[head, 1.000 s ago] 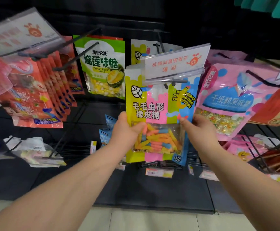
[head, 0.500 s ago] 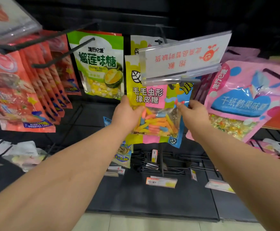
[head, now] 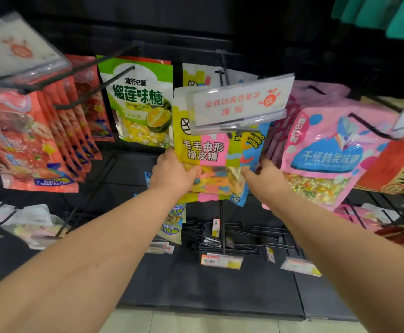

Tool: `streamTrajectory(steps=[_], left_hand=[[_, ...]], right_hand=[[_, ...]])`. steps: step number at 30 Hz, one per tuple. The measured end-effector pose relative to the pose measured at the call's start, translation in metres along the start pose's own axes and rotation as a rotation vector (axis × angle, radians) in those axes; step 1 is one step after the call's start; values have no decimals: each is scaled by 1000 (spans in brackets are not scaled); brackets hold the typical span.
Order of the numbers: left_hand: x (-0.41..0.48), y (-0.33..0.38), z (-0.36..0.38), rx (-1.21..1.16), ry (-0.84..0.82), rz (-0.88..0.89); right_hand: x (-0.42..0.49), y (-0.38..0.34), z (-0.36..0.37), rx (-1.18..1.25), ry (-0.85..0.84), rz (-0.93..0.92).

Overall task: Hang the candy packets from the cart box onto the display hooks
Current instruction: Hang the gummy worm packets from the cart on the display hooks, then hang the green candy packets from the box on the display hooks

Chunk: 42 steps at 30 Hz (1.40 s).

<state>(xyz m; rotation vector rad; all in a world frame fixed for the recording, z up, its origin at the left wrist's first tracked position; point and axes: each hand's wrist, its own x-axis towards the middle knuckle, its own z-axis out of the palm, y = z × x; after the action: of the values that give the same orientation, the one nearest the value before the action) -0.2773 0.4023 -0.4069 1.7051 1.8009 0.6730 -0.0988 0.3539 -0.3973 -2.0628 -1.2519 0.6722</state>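
Bare forearms [head: 95,241] end in a bare left hand [head: 172,173] and right hand [head: 267,175]

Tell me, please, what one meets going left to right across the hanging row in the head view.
Red bubble candy packets, green durian candy packet, worm gummy packet, pink crane candy packet.

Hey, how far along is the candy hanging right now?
Done: one matching packet hangs at the back of the hook. In hand: left hand and right hand hold a gummy packet up behind the raised sign. Left: seating it; I can't tell if it's hooked.
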Motion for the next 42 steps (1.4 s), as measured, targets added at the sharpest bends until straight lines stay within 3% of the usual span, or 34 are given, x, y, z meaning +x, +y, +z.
streamTrajectory(steps=[5,8,12,25,42], left_hand=[[-35,-2,-19,412,-7,90],[-58,1,-34,662,-113,163],[-88,8,-55,814,-182,222],[-192,4,-133,817,-97,10],[-378,-169,-295,712,65,-533]], right_hand=[[-39,-4,-14,-286,-132,-165],[-58,-9,-24,-676,-182,-333],[-85,-22,-36,-917,-226,-436],[-154,-77,-46,-930,-430,-686],[-331,-205,77,-946,-598,-1129]])
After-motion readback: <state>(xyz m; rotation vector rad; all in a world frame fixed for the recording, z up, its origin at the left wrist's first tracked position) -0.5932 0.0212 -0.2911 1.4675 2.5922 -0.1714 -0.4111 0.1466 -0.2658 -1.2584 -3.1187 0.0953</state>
